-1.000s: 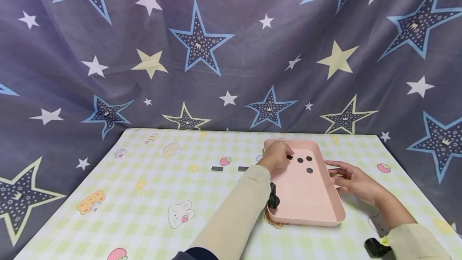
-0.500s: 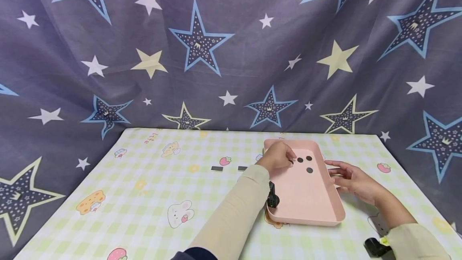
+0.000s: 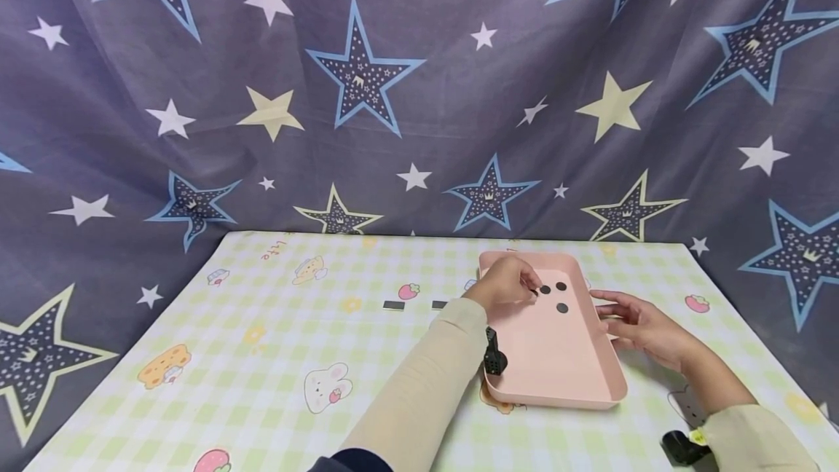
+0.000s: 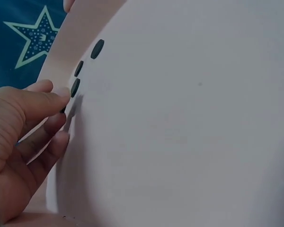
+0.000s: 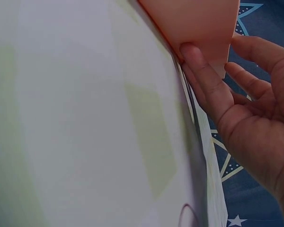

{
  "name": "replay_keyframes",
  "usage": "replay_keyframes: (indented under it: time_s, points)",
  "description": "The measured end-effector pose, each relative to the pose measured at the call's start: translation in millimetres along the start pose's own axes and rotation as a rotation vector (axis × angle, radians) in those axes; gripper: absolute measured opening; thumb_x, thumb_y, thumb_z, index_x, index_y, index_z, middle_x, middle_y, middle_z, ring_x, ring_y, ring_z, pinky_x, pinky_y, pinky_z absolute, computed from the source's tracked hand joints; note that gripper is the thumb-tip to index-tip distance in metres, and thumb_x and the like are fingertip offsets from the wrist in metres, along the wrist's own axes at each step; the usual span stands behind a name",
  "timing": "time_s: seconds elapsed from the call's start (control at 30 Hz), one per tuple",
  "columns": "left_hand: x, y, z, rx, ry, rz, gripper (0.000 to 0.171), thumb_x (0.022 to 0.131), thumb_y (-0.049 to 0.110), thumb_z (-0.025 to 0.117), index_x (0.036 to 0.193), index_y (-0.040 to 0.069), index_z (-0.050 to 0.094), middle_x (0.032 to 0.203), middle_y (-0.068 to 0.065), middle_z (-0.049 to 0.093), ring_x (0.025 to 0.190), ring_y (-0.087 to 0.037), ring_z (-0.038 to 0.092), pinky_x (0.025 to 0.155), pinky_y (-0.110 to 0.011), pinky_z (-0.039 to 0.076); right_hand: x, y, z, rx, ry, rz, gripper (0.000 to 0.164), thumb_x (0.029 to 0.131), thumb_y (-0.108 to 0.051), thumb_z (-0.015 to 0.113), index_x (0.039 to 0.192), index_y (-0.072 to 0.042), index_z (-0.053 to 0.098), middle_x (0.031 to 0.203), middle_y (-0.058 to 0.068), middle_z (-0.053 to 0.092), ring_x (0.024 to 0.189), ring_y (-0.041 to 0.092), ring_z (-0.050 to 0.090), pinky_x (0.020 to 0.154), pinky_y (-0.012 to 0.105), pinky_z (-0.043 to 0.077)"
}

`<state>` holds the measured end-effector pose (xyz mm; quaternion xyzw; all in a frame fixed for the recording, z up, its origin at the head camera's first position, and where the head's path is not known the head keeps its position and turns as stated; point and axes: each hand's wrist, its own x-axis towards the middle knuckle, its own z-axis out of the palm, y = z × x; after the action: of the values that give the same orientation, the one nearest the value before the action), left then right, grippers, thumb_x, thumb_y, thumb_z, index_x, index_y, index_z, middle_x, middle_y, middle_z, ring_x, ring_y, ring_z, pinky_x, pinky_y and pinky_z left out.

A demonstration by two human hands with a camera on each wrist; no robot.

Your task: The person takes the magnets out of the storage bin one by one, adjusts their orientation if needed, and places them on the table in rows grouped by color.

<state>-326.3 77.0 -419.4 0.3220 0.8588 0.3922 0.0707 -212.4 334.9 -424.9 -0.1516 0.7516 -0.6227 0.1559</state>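
A shallow pink tray (image 3: 550,355) lies on the right half of the table. Over its far left part, my left hand (image 3: 507,281) pinches a small black disc (image 4: 63,110) between thumb and fingers, mostly covered by the fingertips. Three more black discs lie flat on the tray floor just right of that hand: one black disc (image 3: 545,289), another disc (image 3: 561,286) behind it, and a nearer disc (image 3: 562,308). My right hand (image 3: 645,330) rests its extended fingers against the tray's outer right wall, as the right wrist view also shows.
Two small dark rectangular pieces lie left of the tray: one dark piece (image 3: 394,305) and another piece (image 3: 439,305) partly behind the left sleeve. A checkered cloth (image 3: 262,363) with printed cartoons covers the table. A starry curtain (image 3: 406,137) hangs behind the table.
My left hand has shifted slightly to the right, bringing the black disc close to the discs on the tray floor. My right hand and the tray have stayed in place.
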Motion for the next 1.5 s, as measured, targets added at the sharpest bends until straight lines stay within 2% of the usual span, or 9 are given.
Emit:
replay_keyframes:
  time_s: [0.23,0.33,0.5,0.67,0.9,1.23,1.37,1.5]
  points:
    - [-2.7,2.3,-4.1,-0.199,-0.001,-0.006,0.021,0.078,-0.011,0.072,0.098,-0.003,0.074,0.090,-0.006,0.073,0.074,-0.010,0.065,0.062,-0.019,0.054,0.9,-0.4,0.4,0.002,-0.004,0.004,0.059,0.100,-0.007,0.054,0.151,0.003,0.025,0.127,0.011,0.055,0.108,0.015,0.062,0.085,0.039,0.055]
    - [-3.5,4.4,-8.0,-0.252,0.007,0.006,0.022,0.079,-0.010,0.071,0.100,-0.004,0.073,0.089,-0.005,0.072,0.076,-0.011,0.066,0.064,-0.020,0.054,1.3,-0.5,0.4,0.002,-0.009,0.002,0.059,0.100,-0.006,0.053,0.151,0.003,0.025,0.129,0.012,0.054,0.108,0.015,0.062,0.085,0.039,0.055]
    - [-6.4,13.1,-18.7,-0.264,0.027,0.034,0.022,0.079,-0.003,0.076,0.101,-0.003,0.073,0.087,-0.002,0.073,0.074,-0.005,0.064,0.072,-0.016,0.052,2.0,0.0,0.9,0.002,-0.012,-0.005,0.059,0.100,-0.006,0.054,0.150,0.003,0.025,0.129,0.013,0.053,0.108,0.015,0.062,0.085,0.039,0.055]
    - [-9.2,17.9,-26.7,-0.267,0.055,0.028,0.023,0.078,-0.002,0.078,0.101,-0.001,0.074,0.085,0.001,0.073,0.074,-0.003,0.064,0.073,-0.016,0.051,1.8,0.2,1.0,0.006,-0.010,-0.009,0.058,0.100,-0.005,0.053,0.150,0.002,0.027,0.128,0.013,0.054,0.108,0.015,0.062,0.085,0.039,0.055]
    - [-12.1,18.1,-33.3,-0.284,0.108,0.039,0.022,0.077,0.002,0.081,0.098,0.004,0.076,0.086,0.000,0.073,0.075,-0.005,0.065,0.073,-0.017,0.052,-1.0,-2.7,1.3,0.019,-0.011,-0.023,0.052,0.100,-0.005,0.053,0.149,-0.009,0.036,0.126,0.010,0.055,0.107,0.015,0.062,0.084,0.037,0.055]
    - [-25.5,16.7,-44.9,-0.331,0.133,0.052,0.022,0.078,0.000,0.080,0.100,0.001,0.074,0.085,0.001,0.073,0.075,-0.008,0.065,0.071,-0.020,0.054,-0.6,-1.2,1.6,-0.009,0.008,0.004,0.058,0.099,-0.006,0.055,0.150,0.001,0.027,0.127,0.011,0.055,0.107,0.014,0.062,0.084,0.038,0.055]
    - [-30.4,13.0,-48.4,-0.324,0.140,0.054,0.024,0.078,0.000,0.079,0.102,-0.001,0.073,0.085,0.003,0.072,0.076,-0.007,0.065,0.072,-0.020,0.054,-0.6,0.1,0.9,-0.005,-0.005,-0.003,0.058,0.100,-0.006,0.054,0.150,0.001,0.028,0.127,0.010,0.055,0.107,0.014,0.062,0.085,0.038,0.055]
    - [-37.1,10.1,-54.2,-0.361,0.144,0.047,0.028,0.078,-0.001,0.079,0.105,-0.004,0.072,0.087,-0.001,0.072,0.077,-0.009,0.065,0.073,-0.022,0.054,-0.4,0.8,0.2,0.005,-0.013,-0.014,0.057,0.100,-0.006,0.054,0.150,0.000,0.028,0.126,0.008,0.056,0.107,0.014,0.062,0.085,0.038,0.055]
